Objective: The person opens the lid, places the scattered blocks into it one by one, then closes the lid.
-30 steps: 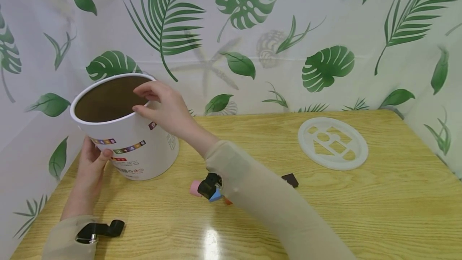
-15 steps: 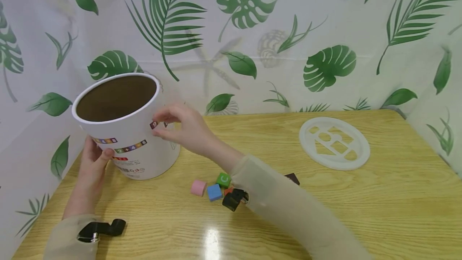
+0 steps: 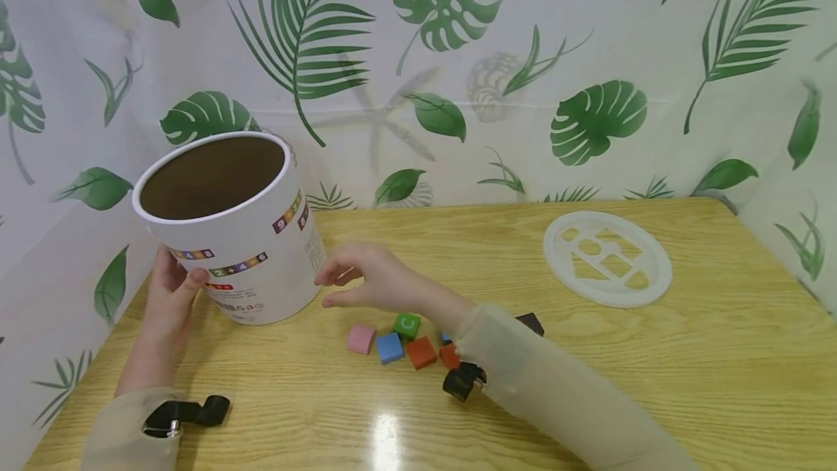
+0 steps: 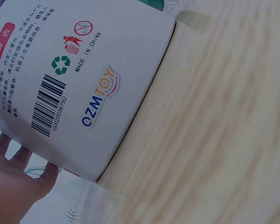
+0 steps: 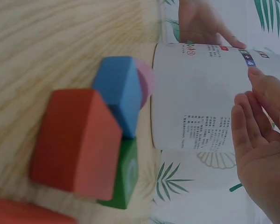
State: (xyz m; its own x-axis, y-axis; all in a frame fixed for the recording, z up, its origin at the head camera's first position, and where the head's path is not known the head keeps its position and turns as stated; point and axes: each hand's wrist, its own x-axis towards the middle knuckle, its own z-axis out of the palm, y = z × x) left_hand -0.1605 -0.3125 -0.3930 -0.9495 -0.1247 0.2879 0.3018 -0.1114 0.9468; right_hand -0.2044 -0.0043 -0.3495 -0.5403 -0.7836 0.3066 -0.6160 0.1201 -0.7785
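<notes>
Frame left, the bucket (image 3: 243,237) is gripped by the left hand (image 3: 170,300); the right hand (image 3: 375,278), loose-fingered, has been lowered within reach of central blocks (image 3: 421,352).

I make out a screened-off play corner: leaf-print sheeting (image 3: 418,82) encloses the wood-grain surface (image 3: 713,362) at back and sides, with coloured blocks (image 3: 421,353) and an OZMTOY-labelled bucket (image 3: 232,238). Home or studio, I can't tell.

Head view: white cut-out disc (image 3: 599,262) 3 o'clock, flat on wooden table (image 3: 719,355), 6 o'clock; leaf-print cloth (image 3: 523,129) 12 o'clock.
</notes>
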